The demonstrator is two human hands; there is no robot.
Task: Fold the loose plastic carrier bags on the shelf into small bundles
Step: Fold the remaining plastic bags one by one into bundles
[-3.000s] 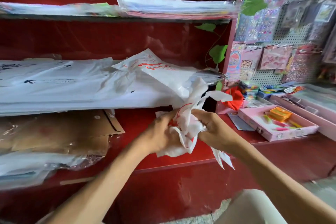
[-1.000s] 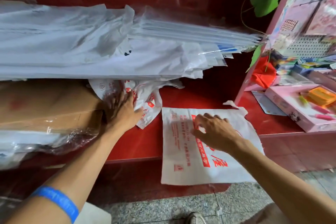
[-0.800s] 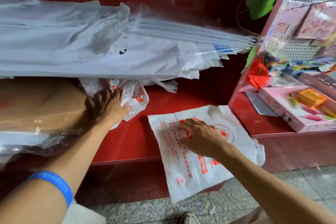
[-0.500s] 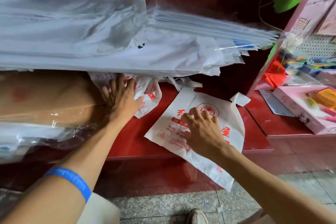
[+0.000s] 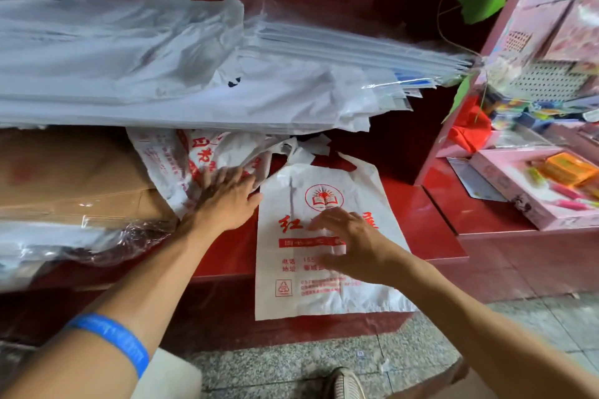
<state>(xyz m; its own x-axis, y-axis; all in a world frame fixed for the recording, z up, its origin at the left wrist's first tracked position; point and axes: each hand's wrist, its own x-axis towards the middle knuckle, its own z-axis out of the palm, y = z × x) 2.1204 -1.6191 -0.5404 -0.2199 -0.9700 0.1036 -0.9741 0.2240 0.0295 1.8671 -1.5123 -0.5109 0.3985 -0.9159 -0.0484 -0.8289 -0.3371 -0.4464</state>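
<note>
Head view: my right hand [image 5: 348, 244] lies flat, fingers straight, on the white red-printed plastic carrier bag [image 5: 319, 236] spread on the red shelf [image 5: 421, 223], bottom overhanging the edge. Left hand [image 5: 223, 201] flat, pressing the crumpled printed bags [image 5: 194, 159]. Smooth air out w/ palm first, then fold lengthwise.

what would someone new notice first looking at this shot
The white carrier bag with red print lies spread flat on the red shelf, its lower end overhanging the front edge, under the right hand. Left of it, the left hand presses on crumpled printed bags tucked beneath a big stack of white plastic sheets.
</note>
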